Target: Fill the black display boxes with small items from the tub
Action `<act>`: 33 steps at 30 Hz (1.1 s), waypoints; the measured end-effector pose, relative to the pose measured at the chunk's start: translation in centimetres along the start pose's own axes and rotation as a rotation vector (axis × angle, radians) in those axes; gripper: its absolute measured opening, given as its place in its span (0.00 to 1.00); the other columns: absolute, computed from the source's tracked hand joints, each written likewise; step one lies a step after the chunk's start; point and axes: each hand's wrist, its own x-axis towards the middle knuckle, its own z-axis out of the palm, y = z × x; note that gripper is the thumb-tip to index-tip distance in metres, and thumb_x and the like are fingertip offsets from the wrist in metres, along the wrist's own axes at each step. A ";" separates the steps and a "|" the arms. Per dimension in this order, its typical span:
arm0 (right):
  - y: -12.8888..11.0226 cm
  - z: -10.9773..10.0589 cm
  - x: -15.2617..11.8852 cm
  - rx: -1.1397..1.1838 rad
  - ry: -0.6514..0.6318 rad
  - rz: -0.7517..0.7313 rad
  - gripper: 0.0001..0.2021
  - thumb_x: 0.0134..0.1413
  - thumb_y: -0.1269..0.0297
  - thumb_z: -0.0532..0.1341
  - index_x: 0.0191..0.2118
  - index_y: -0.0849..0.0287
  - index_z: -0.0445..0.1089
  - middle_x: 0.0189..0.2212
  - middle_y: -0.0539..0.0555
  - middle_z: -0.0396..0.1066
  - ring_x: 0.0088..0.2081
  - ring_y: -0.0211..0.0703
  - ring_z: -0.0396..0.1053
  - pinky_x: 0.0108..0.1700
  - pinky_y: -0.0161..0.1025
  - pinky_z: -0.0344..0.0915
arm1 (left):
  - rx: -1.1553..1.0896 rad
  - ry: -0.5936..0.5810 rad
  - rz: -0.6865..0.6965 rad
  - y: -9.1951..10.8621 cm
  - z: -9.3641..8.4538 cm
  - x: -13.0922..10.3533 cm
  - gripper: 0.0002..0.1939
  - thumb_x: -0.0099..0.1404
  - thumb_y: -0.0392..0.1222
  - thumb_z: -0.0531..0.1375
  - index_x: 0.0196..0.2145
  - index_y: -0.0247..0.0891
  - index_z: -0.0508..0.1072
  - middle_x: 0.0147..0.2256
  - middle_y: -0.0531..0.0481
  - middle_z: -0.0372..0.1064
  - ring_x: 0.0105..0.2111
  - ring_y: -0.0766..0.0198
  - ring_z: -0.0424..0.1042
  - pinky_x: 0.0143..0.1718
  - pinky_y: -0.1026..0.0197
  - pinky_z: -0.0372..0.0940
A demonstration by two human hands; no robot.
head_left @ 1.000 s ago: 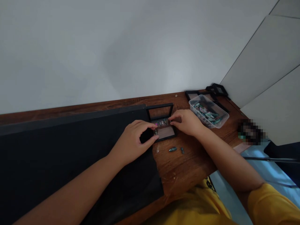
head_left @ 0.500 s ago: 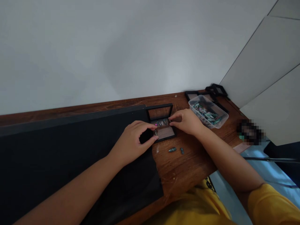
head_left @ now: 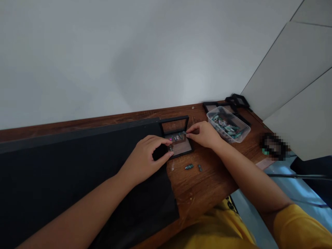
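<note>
Barely legible lettering (head_left: 230,204) on yellow shirt (head_left: 220,224), left hand (head_left: 142,159) wide at black case (head_left: 181,154), right hand (head_left: 207,135) pinching piece (head_left: 184,132)

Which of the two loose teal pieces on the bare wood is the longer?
The left piece, closer to the black mat and lying nearly crosswise. The right piece is visibly shorter and points more toward the person.

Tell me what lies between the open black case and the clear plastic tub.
The right hand, over the wooden tabletop, lies between case and tub in the head view.
</note>
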 end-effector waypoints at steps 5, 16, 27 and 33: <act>-0.3 -0.1 -0.4 -0.032 -0.013 -0.015 0.03 0.58 0.69 0.71 0.36 0.58 0.85 0.37 0.55 0.85 0.40 0.47 0.81 0.45 0.41 0.72 | 0.011 0.014 0.018 -0.1 0.1 -0.1 0.13 0.71 0.51 0.62 0.46 0.43 0.80 0.43 0.44 0.83 0.45 0.47 0.80 0.47 0.42 0.76; -0.6 0.1 -0.8 0.004 -0.051 -0.063 0.03 0.57 0.68 0.71 0.34 0.60 0.84 0.34 0.55 0.83 0.35 0.43 0.77 0.40 0.40 0.67 | -0.001 0.019 0.030 -0.1 0.1 0.0 0.12 0.71 0.51 0.62 0.45 0.43 0.80 0.43 0.44 0.82 0.45 0.48 0.80 0.47 0.43 0.77; -0.9 -0.5 -1.3 0.680 -0.114 -0.188 0.16 0.47 0.74 0.57 0.43 0.59 0.75 0.31 0.46 0.66 0.29 0.35 0.60 0.32 0.35 0.59 | -0.022 0.013 -0.004 0.3 -0.2 0.1 0.12 0.69 0.48 0.61 0.46 0.43 0.79 0.43 0.44 0.82 0.46 0.47 0.79 0.49 0.42 0.76; -2.3 -0.5 -2.5 1.107 -0.389 -0.207 0.26 0.34 0.74 0.56 0.45 0.58 0.74 0.36 0.48 0.68 0.29 0.34 0.56 0.28 0.32 0.54 | -0.020 0.071 0.033 1.2 -0.7 0.2 0.10 0.70 0.47 0.61 0.45 0.44 0.78 0.42 0.47 0.82 0.46 0.49 0.79 0.51 0.44 0.74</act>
